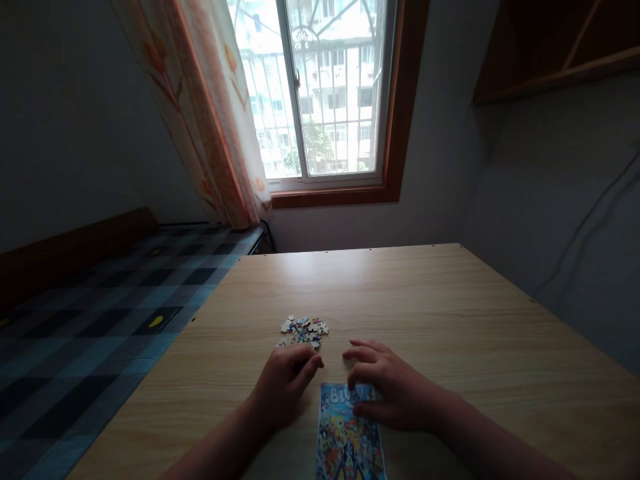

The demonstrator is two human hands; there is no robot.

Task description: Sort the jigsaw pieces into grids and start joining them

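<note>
A small pile of jigsaw pieces (303,331) lies on the wooden table (400,287). Just in front of the pile is my left hand (289,383), its fingers curled and thumb against the index finger; whatever they may hold is too small to make out. A colourful picture sheet with "BLUEY" lettering (347,443) lies flat near the table's front edge. Over its upper right part rests my right hand (383,383), fingers spread and bent, holding nothing. It covers some of the lettering.
Left of the table is a bed with a blue and black checked cover (185,277). A barred window (335,100) and a tulip-patterned curtain (205,113) are behind the table. A wooden shelf (555,80) hangs at the upper right.
</note>
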